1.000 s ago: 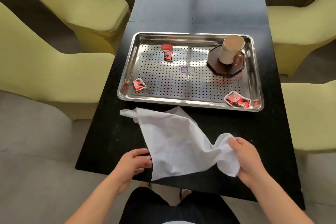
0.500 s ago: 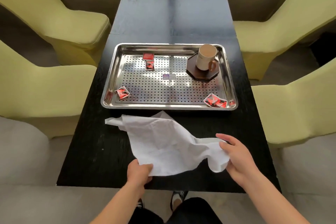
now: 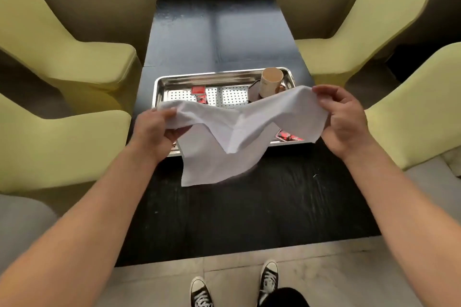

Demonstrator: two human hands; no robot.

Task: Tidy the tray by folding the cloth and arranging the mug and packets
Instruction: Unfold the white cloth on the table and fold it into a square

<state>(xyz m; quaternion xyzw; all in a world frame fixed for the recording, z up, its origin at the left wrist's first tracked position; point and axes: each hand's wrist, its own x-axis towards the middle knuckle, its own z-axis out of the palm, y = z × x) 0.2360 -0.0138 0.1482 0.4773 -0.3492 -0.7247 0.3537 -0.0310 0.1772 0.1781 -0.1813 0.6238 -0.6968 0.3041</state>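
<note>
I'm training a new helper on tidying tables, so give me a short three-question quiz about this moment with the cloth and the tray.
1. True or false: the white cloth lies flat on the black table.
2. Multiple choice: the mug stands in which part of the tray? A) far right corner B) near left corner C) middle
3. Short answer: how many hands grip the cloth?

Key
1. False: it is held up, sagging between the hands.
2. A
3. Two: the left hand and the right hand.
</note>
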